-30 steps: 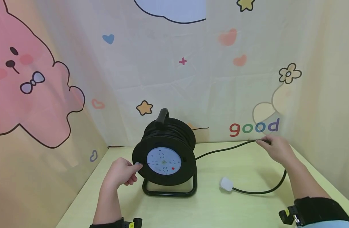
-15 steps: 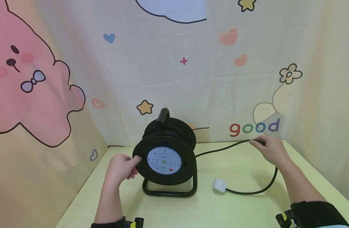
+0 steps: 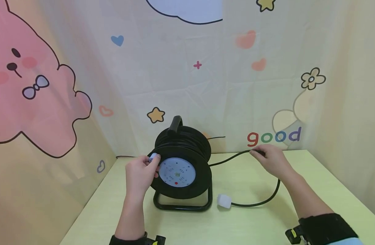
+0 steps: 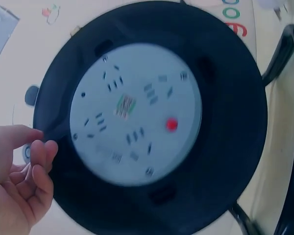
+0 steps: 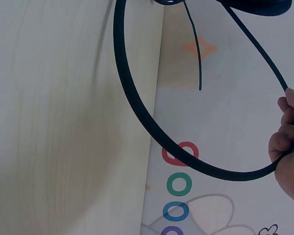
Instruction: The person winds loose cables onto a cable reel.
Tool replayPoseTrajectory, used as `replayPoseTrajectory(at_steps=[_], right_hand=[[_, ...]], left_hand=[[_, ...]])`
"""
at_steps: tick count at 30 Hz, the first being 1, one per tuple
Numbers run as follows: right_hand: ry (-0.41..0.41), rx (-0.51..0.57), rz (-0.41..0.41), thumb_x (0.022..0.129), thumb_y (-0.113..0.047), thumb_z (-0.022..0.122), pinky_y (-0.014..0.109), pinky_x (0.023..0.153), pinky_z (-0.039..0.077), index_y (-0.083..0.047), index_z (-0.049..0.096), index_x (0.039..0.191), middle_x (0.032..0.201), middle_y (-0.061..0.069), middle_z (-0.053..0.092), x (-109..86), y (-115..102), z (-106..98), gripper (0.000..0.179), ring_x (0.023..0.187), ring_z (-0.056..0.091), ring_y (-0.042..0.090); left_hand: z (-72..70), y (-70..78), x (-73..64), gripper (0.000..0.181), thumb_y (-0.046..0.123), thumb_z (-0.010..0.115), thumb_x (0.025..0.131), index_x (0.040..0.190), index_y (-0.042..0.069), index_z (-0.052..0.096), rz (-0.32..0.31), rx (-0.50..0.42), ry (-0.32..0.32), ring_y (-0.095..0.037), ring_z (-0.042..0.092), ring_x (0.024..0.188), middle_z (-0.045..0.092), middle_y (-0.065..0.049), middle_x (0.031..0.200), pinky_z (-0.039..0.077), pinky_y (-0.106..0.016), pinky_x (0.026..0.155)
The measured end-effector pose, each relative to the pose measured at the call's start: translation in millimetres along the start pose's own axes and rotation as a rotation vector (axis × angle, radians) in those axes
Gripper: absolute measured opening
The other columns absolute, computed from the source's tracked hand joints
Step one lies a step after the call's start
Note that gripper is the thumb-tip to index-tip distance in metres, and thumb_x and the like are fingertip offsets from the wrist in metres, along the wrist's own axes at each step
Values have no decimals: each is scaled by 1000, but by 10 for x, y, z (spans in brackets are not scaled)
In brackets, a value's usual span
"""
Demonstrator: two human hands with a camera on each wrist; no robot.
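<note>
A black cable reel [image 3: 202, 180] stands upright on its tube frame, a round white socket panel [image 3: 177, 172] with a red button on its front. At the upper left of the front disc, my left hand [image 3: 141, 173] pinches a small pale knob [image 3: 152, 157], partly hidden by the fingers. My right hand [image 3: 273, 160] holds the black cable [image 3: 230, 158] between thumb and fingers, off to the right of the reel. From that hand the cable's free end curves down to a white plug [image 3: 224, 201] by the tabletop. In the right wrist view, the cable [image 5: 137, 105] bends in a wide loop.
The pale table [image 3: 187, 228] carries the reel near its middle. A printed curtain [image 3: 187, 88] hangs close behind, with another wall of it at the left. The reel's black carry handle [image 3: 175, 126] sticks up on top.
My left hand has moved up and slightly right with the knob, and the disc has turned clockwise. My right hand, cable and plug have shifted left toward the reel.
</note>
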State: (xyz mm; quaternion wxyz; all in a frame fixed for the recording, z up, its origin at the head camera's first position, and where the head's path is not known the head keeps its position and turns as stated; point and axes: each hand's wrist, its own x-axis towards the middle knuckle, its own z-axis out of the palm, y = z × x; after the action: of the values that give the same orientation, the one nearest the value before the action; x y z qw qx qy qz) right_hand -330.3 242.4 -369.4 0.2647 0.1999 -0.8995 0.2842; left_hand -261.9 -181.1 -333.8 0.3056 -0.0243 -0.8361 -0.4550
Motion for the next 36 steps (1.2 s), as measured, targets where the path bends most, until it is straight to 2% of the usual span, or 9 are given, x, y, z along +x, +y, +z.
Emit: replayPoseTrajectory(at_steps=[6,12,18,24,28,31,36], right_hand=[[4,-1,-92,89,-14,68,39,61,48,-10,70,90,78,0,64,66,-149,148,5,70,53,17],[-36,66,-135,89,-10,66,38,63,50,-9,72,94,83,-1,66,116,-295,270,7,72,55,13],[-98,123,-177,88,-6,65,44,74,53,-3,71,100,94,6,69,166,-453,399,14,86,60,18],[-182,161,-199,89,-5,64,43,75,54,-2,70,102,95,4,69,218,-569,559,15,85,61,14],[-211,168,-186,88,-3,65,40,74,54,-2,70,102,94,2,69,218,-592,660,15,82,61,10],[-216,170,-187,88,-2,65,39,73,54,-2,70,100,91,3,69,210,-588,725,14,79,61,10],[-231,153,-175,90,-6,64,39,73,53,-3,70,102,90,0,69,212,-594,766,14,80,60,10]], left_hand=[[190,102,-21,38,38,66,90,66,8,64,152,-40,103,-7,51,39,62,5,54,43,-32,41],[351,230,-55,44,44,60,92,63,11,61,208,-79,110,-6,49,38,61,7,54,40,-33,37],[493,364,-121,48,40,54,97,57,14,54,256,-68,55,-4,49,41,57,9,51,39,-32,36],[674,445,-204,54,38,53,97,48,16,45,322,-19,-32,-3,42,39,51,11,45,31,-29,32],[775,488,-274,55,37,52,97,47,16,44,321,1,-136,0,44,38,51,12,43,34,-27,32],[821,513,-314,54,37,52,97,47,17,46,296,3,-202,2,47,37,54,14,44,37,-27,34],[833,531,-325,54,37,53,96,47,16,46,279,17,-221,2,47,37,53,14,43,39,-27,35]])
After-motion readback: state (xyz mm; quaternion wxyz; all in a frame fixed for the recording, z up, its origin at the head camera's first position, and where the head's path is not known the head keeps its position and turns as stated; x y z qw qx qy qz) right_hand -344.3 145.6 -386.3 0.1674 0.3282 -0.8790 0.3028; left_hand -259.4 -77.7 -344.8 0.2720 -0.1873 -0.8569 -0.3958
